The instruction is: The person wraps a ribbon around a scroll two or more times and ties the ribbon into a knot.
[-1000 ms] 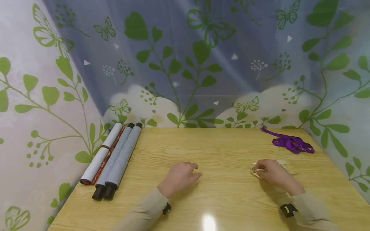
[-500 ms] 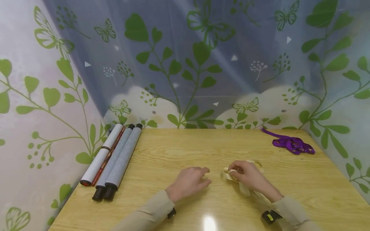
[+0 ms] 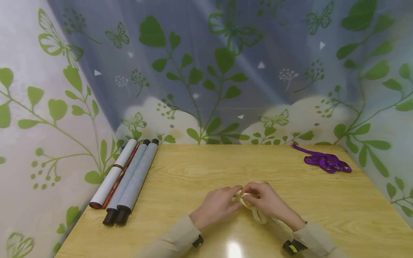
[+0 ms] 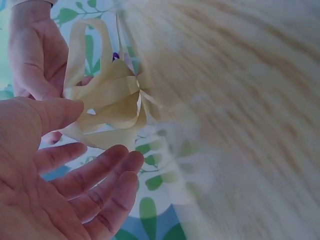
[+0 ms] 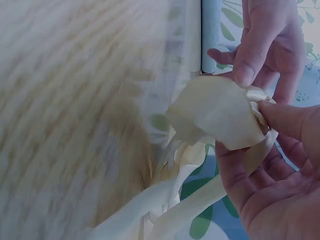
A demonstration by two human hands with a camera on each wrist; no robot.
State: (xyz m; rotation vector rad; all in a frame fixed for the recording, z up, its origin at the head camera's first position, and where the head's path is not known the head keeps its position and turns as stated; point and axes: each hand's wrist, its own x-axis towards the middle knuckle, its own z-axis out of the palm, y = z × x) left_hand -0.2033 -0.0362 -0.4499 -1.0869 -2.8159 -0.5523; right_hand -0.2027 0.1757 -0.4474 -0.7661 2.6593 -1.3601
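A cream satin ribbon (image 3: 258, 216), gathered in loops, is held above the table's middle in the head view. My right hand (image 3: 272, 202) pinches the bundle between thumb and fingers; loose lengths hang below it. From the left, my left hand (image 3: 216, 206) meets the bundle, its fingers spread and slightly bent. In the left wrist view, the left thumb lies by the ribbon loops (image 4: 115, 92) while the other fingers reach out beneath. The right wrist view has the left thumb at the edge of a broad ribbon fold (image 5: 215, 112); whether it presses on it, I cannot tell.
A heap of purple ribbon (image 3: 327, 162) lies at the back right of the wooden table (image 3: 200, 161). Along the left edge rest a white scroll (image 3: 113, 173), a red patterned strip and two grey-blue scrolls (image 3: 138, 179). Printed curtains stand behind and at both sides.
The right hand has lifted the cream ribbon off the table's right part and carried it left to the middle. The left hand has shifted slightly right and now meets it.
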